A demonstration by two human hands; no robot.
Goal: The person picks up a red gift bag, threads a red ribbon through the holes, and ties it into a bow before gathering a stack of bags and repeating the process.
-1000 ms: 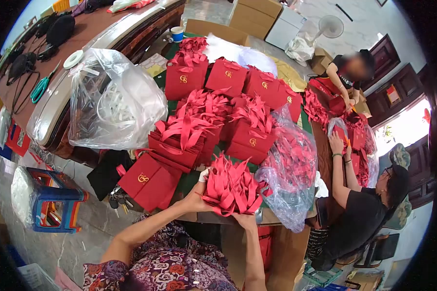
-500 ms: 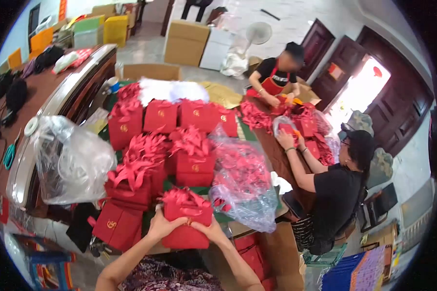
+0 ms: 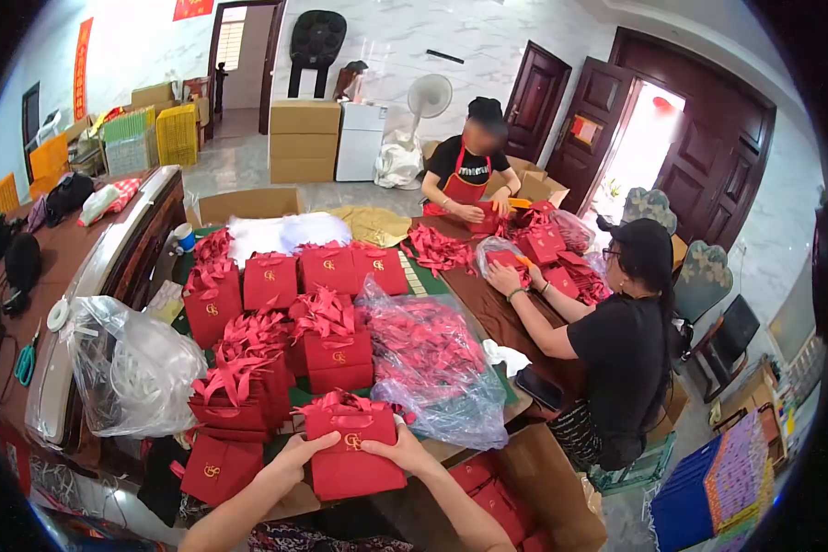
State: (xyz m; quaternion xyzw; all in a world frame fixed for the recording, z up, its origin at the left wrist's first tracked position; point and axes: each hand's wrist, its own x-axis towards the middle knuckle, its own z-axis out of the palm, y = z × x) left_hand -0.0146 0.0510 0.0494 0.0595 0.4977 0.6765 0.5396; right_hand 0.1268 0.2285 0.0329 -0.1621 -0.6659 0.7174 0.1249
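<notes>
A stack of red gift bags point(image 3: 354, 469) with ribbon handles and a gold emblem is held upright at the near edge of the table. My left hand point(image 3: 296, 457) grips its left side, thumb on the front. On its right side is my right hand point(image 3: 407, 453), its thumb also pressed on the front; the other fingers of both hands are mostly hidden behind. Another red bag point(image 3: 221, 469) lies to the left. Behind stand several more stacks of red bags point(image 3: 338, 362). To the right, a clear plastic bag point(image 3: 432, 368) holds red ribboned items.
An open cardboard box point(image 3: 552, 478) with red bags sits below right. Two people point(image 3: 621, 350) point(image 3: 469, 166) handle red bags at the table's right and far sides. A clear plastic bag point(image 3: 129, 368), teal scissors point(image 3: 28, 362) and a phone point(image 3: 538, 388) lie around.
The camera view has tilted up, showing more of the room. My hands still hold the stack, which now sits slightly lower in view.
</notes>
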